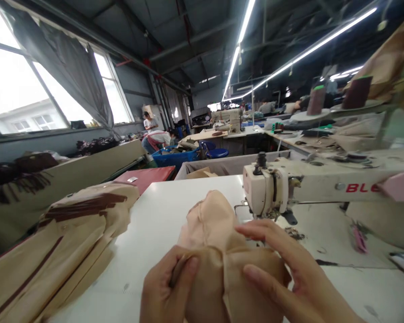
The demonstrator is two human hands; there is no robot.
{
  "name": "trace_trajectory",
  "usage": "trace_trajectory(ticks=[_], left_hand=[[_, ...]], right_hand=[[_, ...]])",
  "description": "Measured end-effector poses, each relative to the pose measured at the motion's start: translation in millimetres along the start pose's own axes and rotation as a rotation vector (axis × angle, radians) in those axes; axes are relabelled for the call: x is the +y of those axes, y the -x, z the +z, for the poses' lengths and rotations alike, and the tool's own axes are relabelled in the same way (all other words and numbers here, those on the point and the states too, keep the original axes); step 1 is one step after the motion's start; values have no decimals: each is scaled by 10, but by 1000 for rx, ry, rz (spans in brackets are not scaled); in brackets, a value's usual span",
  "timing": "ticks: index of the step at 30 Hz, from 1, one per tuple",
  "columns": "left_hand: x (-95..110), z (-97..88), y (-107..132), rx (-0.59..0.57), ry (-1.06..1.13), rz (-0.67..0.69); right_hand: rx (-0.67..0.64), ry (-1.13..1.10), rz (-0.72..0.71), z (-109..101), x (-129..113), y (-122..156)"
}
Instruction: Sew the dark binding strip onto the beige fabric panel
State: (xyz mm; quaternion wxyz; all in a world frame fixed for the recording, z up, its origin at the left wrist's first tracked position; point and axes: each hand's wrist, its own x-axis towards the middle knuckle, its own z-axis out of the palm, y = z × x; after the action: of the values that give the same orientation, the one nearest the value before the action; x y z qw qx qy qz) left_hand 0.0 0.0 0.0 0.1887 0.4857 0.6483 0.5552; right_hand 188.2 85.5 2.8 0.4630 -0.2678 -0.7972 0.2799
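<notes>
A tan sewn fabric piece (205,278) with a seam down its middle is between my hands, above the white table. One lighter, rounded part of it stretches away from me toward the sewing machine (261,188). My left hand (170,287) pinches the near left edge, thumb on top. On the right side, my right hand (286,273) holds the piece with its thumb pressed on the cloth, while the index finger reaches over the far side. Its other fingers are mostly hidden. The machine's needle area is just beyond my right fingertips.
At left lies a stack of tan fabric pieces (84,242) with brown strips. A pink-handled tool (358,237) rests on the machine bed. Thread cones (316,99) stand at right. Farther off are a blue basket (175,157), a blue stool (215,150) and people (158,138).
</notes>
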Motion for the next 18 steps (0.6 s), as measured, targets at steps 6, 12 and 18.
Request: trace_trajectory(ticks=[6, 12, 18], left_hand=[[138, -7, -41, -66, 36, 180], [109, -26, 0, -14, 188, 157], [41, -5, 71, -25, 149, 107]], right_hand=[[-185, -30, 82, 25, -90, -145], [-210, 42, 200, 39, -155, -152], [-214, -167, 140, 115, -15, -85]])
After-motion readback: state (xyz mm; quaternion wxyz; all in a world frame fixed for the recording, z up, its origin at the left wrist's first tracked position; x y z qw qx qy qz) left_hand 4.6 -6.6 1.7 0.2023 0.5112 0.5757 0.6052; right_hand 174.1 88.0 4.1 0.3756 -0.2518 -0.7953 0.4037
